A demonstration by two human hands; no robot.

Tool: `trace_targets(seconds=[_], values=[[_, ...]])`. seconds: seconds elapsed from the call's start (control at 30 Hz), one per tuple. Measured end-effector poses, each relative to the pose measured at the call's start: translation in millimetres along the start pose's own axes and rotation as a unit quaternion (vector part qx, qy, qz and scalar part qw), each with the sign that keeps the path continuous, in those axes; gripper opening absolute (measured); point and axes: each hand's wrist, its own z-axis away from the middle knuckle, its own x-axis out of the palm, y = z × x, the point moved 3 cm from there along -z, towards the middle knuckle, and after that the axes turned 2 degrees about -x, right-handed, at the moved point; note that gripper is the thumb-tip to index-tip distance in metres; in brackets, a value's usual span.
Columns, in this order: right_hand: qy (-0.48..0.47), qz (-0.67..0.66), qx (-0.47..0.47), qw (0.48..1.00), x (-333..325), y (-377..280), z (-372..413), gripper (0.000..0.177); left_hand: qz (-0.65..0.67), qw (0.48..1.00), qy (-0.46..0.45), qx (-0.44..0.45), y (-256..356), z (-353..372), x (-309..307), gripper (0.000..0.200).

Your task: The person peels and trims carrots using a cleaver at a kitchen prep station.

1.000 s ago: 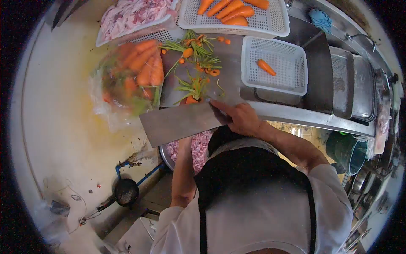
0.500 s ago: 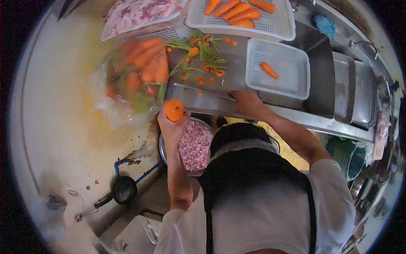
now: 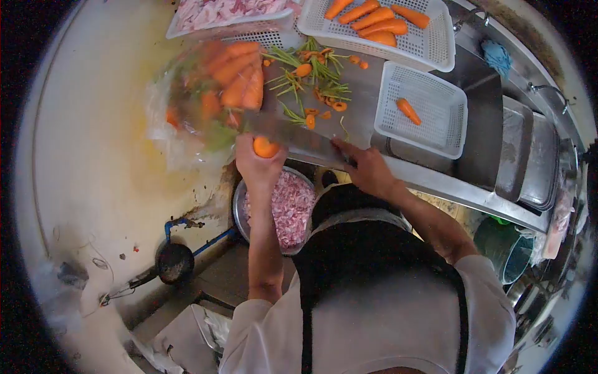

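Note:
My left hand [image 3: 254, 167] is wrapped round a carrot [image 3: 266, 148], whose thick end points up toward me. My right hand [image 3: 370, 171] grips the handle of a large knife [image 3: 305, 138]. Its broad blade, smeared by motion, reaches left across the steel counter to just beyond the carrot's end. Past my left hand lies a clear plastic bag [image 3: 187, 140] full of carrots. Green carrot tops [image 3: 299, 78] and cut orange ends are scattered on the counter beyond the blade.
A white basket [image 3: 458, 103] with one carrot stands at the right, and a larger basket [image 3: 374, 45] of carrots behind it. Meat fills a white tray [image 3: 230, 23] at the back left. Below the counter edge, a metal bowl [image 3: 240, 215] holds chopped meat.
The knife blade has turned from edge-on to broadside and swung over by the carrot. My left hand still holds the carrot. The whole view has shifted slightly.

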Motion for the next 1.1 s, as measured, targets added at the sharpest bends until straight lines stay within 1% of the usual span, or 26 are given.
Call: trace_targets(seconds=[0.03,0.1,0.13,0.17,0.2,0.33,0.43,0.47,0.5,0.53,0.57,0.6,0.63,0.67,0.7,0.73,0.77,0.8,0.83,0.87,0.9,0.93,0.97,1.0,1.07,1.1], values=[[-0.017,0.047,-0.019,0.999,-2.1,-8.0,1.7,0.050,0.001,1.000,-0.002,0.000,-8.2,3.0,14.4,0.033],[-0.029,0.075,-0.034,0.996,-3.7,-22.3,2.8,0.051,-0.032,0.984,0.169,0.053,-17.9,9.7,37.6,0.029],[-0.042,0.103,-0.051,0.992,-2.6,-26.9,2.9,0.053,-0.031,0.984,0.167,0.055,-24.6,13.3,34.0,0.029],[-0.040,0.103,-0.049,0.993,-1.5,-27.5,3.3,0.053,0.042,0.998,0.052,0.007,-36.3,16.7,29.8,0.026],[-0.032,0.120,-0.064,0.990,-0.2,-28.1,3.8,0.051,0.112,0.991,-0.065,-0.041,-40.6,19.2,30.1,0.023],[-0.021,0.130,-0.087,0.987,5.9,-21.2,1.4,0.052,0.126,0.990,-0.056,-0.027,-33.5,23.0,33.5,0.013],[-0.005,0.156,-0.090,0.984,9.0,-18.9,1.1,0.055,0.133,0.990,-0.048,-0.020,-41.6,24.5,40.3,0.011],[-0.005,0.157,-0.090,0.984,9.0,-16.7,-0.8,0.055,0.187,0.979,-0.043,-0.074,-63.3,25.4,51.5,0.014],[0.000,0.181,-0.076,0.981,7.0,-11.7,-6.2,0.055,0.241,0.961,-0.038,-0.127,-76.1,26.3,58.4,0.023],[0.004,0.205,-0.063,0.977,4.9,-5.3,-12.4,0.055,0.242,0.961,-0.038,-0.127,-54.1,24.1,46.8,0.023],[0.007,0.206,-0.063,0.976,4.5,9.5,-20.4,0.055,0.105,0.990,-0.049,-0.082,-10.0,17.3,24.6,0.021],[0.021,0.184,-0.048,0.981,4.3,31.6,-28.1,0.050,-0.035,0.997,-0.059,-0.035,15.0,12.4,13.3,0.020],[0.033,0.161,-0.035,0.986,1.3,39.6,-31.6,0.046,-0.035,0.997,-0.058,-0.034,13.0,11.0,12.8,0.020],[0.033,0.162,-0.039,0.986,0.4,44.3,-33.0,0.046,0.046,0.997,-0.027,-0.064,5.7,8.0,10.4,0.023],[0.041,0.099,-0.015,0.994,-0.9,44.3,-30.7,0.039,0.125,0.987,0.003,-0.097,-3.8,8.8,6.7,0.026],[0.049,0.037,0.012,0.998,-1.2,44.7,-26.8,0.034,0.124,0.987,0.005,-0.101,-12.9,9.9,4.2,0.026],[0.047,0.039,0.011,0.998,5.3,49.8,-23.4,0.034,0.370,0.904,0.010,-0.214,-29.8,10.6,6.5,0.031],[0.070,-0.010,-0.015,0.997,14.7,58.6,-20.8,0.031,0.588,0.748,0.013,-0.307,-42.5,11.2,14.5,0.036],[0.094,-0.059,-0.041,0.993,14.6,53.9,-19.4,0.030,0.593,0.744,0.008,-0.308,-47.8,15.4,15.7,0.034],[0.096,-0.058,-0.041,0.993,13.8,51.0,-15.8,0.030,0.594,0.744,0.007,-0.307,-52.1,21.3,15.5,0.034],[0.012,-0.075,0.077,0.994,10.7,37.6,-14.4,0.032,0.643,0.680,-0.054,-0.349,-50.1,28.0,18.6,0.030],[-0.072,-0.091,0.194,0.974,12.4,32.3,-11.1,0.034,0.685,0.607,-0.114,-0.387,-48.0,34.2,23.0,0.027],[-0.071,-0.091,0.195,0.974,15.5,32.2,-10.3,0.034,0.680,0.616,-0.174,-0.358,-55.4,41.3,32.4,0.024],[-0.081,-0.096,0.180,0.976,20.3,34.0,-9.5,0.035,0.680,0.615,-0.175,-0.358,-51.0,44.2,35.2,0.024],[-0.090,-0.100,0.164,0.977,28.1,42.1,-8.2,0.037,0.649,0.633,-0.140,-0.397,-41.2,52.2,44.2,0.022],[-0.062,-0.092,0.124,0.986,27.5,40.8,-9.7,0.037,0.623,0.642,-0.106,-0.433,-41.6,54.1,48.5,0.023]])
